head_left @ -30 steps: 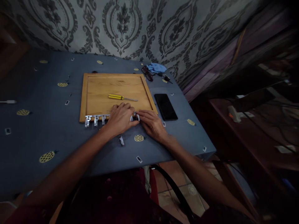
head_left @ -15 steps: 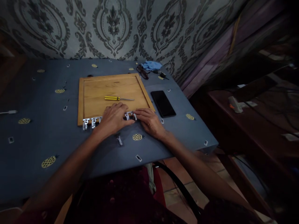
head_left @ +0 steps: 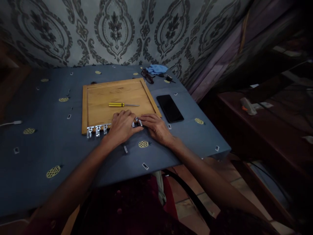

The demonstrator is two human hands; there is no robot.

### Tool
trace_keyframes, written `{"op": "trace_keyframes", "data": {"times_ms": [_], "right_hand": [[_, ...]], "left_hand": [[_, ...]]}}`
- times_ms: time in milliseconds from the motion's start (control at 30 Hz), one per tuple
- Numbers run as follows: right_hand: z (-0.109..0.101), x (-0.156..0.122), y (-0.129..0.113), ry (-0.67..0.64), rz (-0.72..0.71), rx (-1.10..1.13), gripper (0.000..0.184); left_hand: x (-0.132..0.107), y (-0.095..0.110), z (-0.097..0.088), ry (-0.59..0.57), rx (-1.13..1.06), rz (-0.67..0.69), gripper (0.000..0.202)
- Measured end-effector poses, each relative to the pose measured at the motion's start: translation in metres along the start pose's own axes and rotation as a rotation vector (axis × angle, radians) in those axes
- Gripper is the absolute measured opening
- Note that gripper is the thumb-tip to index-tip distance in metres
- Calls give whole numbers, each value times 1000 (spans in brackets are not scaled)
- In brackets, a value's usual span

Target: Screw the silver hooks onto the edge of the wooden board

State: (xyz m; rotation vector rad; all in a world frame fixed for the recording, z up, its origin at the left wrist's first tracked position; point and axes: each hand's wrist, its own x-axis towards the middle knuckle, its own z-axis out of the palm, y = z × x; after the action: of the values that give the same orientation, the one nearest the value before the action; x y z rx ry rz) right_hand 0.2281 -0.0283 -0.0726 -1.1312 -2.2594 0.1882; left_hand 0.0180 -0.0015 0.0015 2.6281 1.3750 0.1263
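Note:
A framed wooden panel (head_left: pixel 117 93) lies flat, with several silvery metal cabinet hinges (head_left: pixel 98 130) in a row along its near edge. My left hand (head_left: pixel 123 125) arches over the middle of this row, fingers curled at the panel's edge and thumb pointing right, closed around hinges it partly hides. Just right of it, my right hand (head_left: pixel 155 127) has its fingers pressed together on the rightmost visible hinge (head_left: pixel 139 121). A yellow-handled screwdriver (head_left: pixel 123 104) rests on the panel beyond my hands. One loose metal piece (head_left: pixel 125 149) lies on the cloth below my left wrist.
A black phone (head_left: pixel 170 108) lies right of the panel on the blue tablecloth (head_left: pixel 195 143). Glasses (head_left: pixel 148 76), a blue cloth (head_left: pixel 156 69) and keys (head_left: pixel 167 77) sit at the back right. A white cable end (head_left: pixel 16 122) is at the left. Patterned fabric (head_left: pixel 114 29) hangs behind.
My left hand has shifted slightly right along the row, baring more of a hinge on its left and covering more near my right hand. My right hand stays at the right-end hinge.

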Motion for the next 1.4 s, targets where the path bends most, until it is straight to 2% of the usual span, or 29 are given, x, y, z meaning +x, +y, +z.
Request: {"op": "trace_keyframes", "data": {"times_ms": [233, 467, 600, 700, 767, 833, 900, 1000, 1133, 1267, 1333, 1400], "right_hand": [[1, 0, 1, 15, 0, 34, 50], [0, -2, 2, 37, -32, 71, 56], [-7, 2, 7, 176, 13, 158, 50], [-17, 28, 10, 260, 138, 222, 42], [-22, 57, 8, 164, 223, 245, 35], [-23, 91, 3, -70, 261, 206, 37], [-20, 123, -3, -260, 310, 70, 43], [-10, 156, -9, -340, 271, -1, 40], [1, 174, -8, -392, 205, -45, 22], [3, 171, 0, -334, 181, -5, 11], [-2, 163, 6, -231, 203, 41, 12], [-9, 150, 12, -75, 253, 90, 17]], "left_hand": [[2, 2, -3, -14, -33, -35, 31], [4, 2, -5, -21, -44, -42, 35], [3, 1, -5, -18, -43, -38, 36], [3, 1, -3, -18, -53, -33, 37], [4, 0, -1, -9, -66, -29, 38], [4, -1, 1, 17, -92, -26, 39], [4, -2, 2, 41, -129, -22, 41], [4, -2, 3, 26, -148, -35, 39], [4, -1, 3, 23, -132, -45, 36], [2, -1, 4, 51, -131, -32, 36], [1, 0, 3, 48, -124, -34, 36], [1, 0, 2, 39, -108, -32, 36]]}}
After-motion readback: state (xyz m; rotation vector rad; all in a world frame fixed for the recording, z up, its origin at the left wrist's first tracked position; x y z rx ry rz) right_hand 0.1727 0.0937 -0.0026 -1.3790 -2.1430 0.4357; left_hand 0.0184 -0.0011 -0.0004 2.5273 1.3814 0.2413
